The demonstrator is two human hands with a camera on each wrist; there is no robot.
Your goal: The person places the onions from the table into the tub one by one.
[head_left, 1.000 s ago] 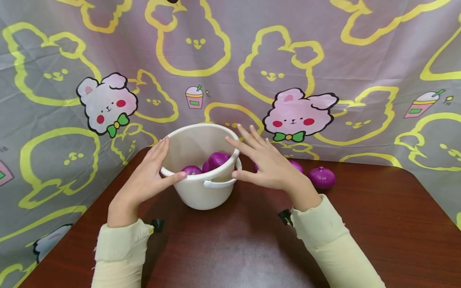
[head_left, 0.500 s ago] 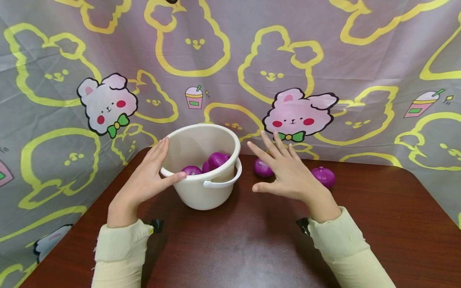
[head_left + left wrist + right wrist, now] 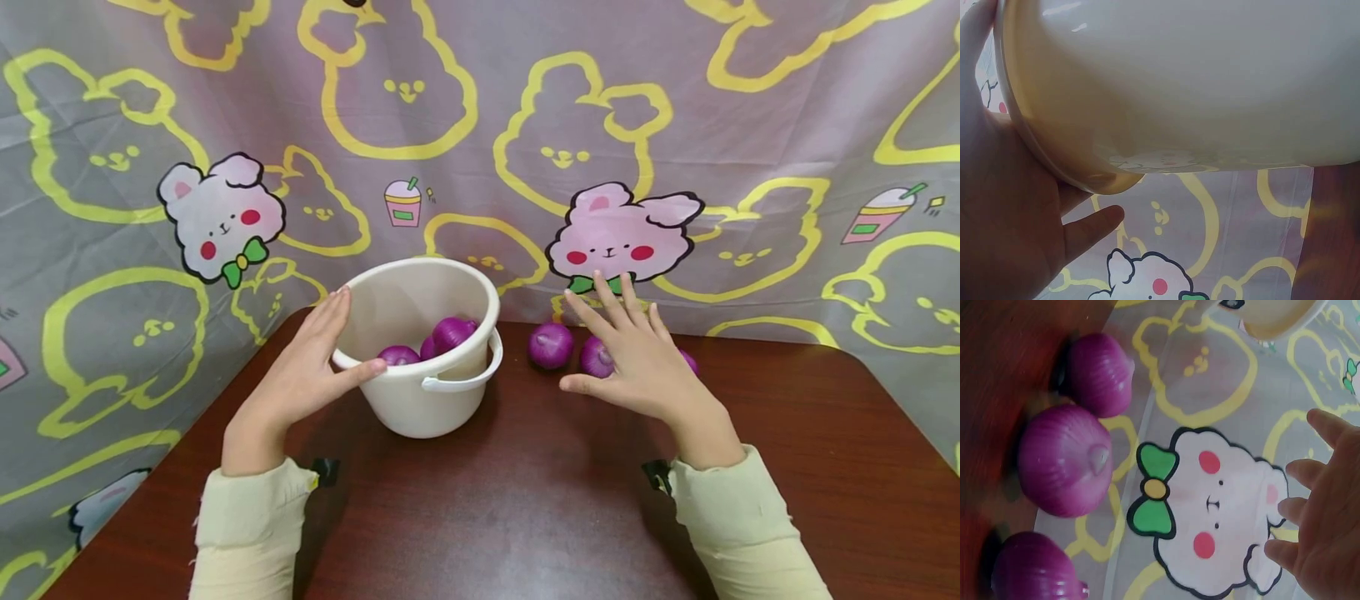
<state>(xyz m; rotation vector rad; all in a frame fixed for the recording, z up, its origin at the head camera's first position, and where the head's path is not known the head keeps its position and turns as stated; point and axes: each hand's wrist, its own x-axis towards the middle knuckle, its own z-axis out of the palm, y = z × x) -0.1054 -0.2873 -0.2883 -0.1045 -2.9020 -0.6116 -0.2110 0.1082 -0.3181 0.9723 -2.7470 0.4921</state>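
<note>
A white bucket (image 3: 420,408) with a pale handle (image 3: 461,383) stands left of the middle of the table. My left hand (image 3: 300,371) holds it by the rim, thumb over the near edge and fingers along the left side. Several purple onions (image 3: 454,334) lie inside the bucket. To its right, my right hand (image 3: 641,362) is held with spread fingers above a row of onions, holding nothing. One onion (image 3: 551,346) shows whole in the head view, while the hand partly covers a second (image 3: 595,357) and a third (image 3: 691,362). The right wrist view shows all three, the closest onion (image 3: 1065,460) in the middle.
The dark brown wooden table (image 3: 480,517) ends at the back against a grey curtain (image 3: 450,183) printed with yellow outlines and pink rabbit faces. Its folds also hang along the left side of the table.
My right hand has moved away from the bucket's rim to the right, over the onions on the table, uncovering the leftmost one. My left hand and the bucket have stayed in place.
</note>
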